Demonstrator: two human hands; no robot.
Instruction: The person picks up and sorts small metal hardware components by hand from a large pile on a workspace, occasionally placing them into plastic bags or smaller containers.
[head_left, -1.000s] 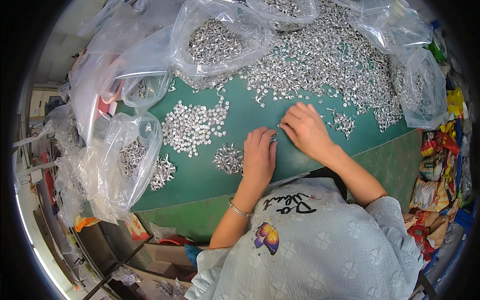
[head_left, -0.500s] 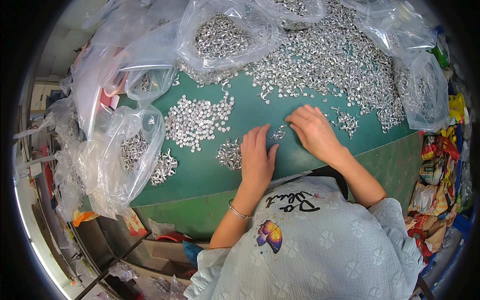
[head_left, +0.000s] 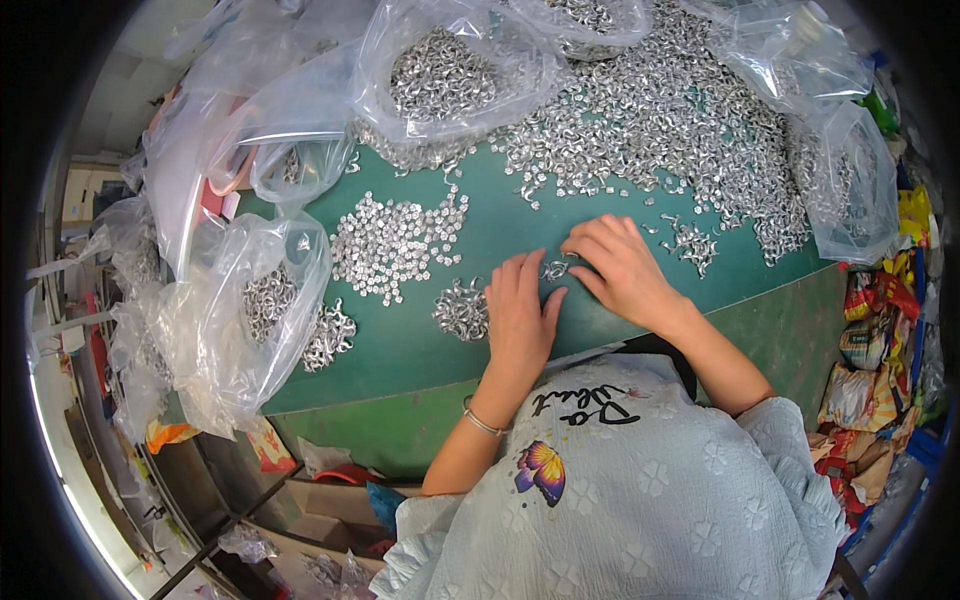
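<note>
My left hand (head_left: pixel 520 312) lies on the green table with its fingers stretched forward and the thumb apart. A small heap of curved silvery metal pieces (head_left: pixel 461 310) sits against its outer side. Between my two hands is a little cluster of similar metal pieces (head_left: pixel 554 269). My right hand (head_left: pixel 622 268) bends over the right side of this cluster, fingers curved down and thumb apart from them. Its fingertips touch or nearly touch the pieces; I cannot tell which. Farther left spreads a patch of small square metal pieces (head_left: pixel 390 245). Right of my right hand lies another small group of curved pieces (head_left: pixel 692 246).
A large mass of curved metal pieces (head_left: pixel 660 115) covers the table's far side. Clear plastic bags (head_left: pixel 545 75) holding metal pieces stand at the back, with another bag (head_left: pixel 215 310) at left and one (head_left: pixel 855 200) at right. Colourful packages (head_left: pixel 858 395) line the right side.
My right hand has shifted slightly left, toward the cluster between my hands. My left hand has moved a little to the right, so the two hands are closer together.
</note>
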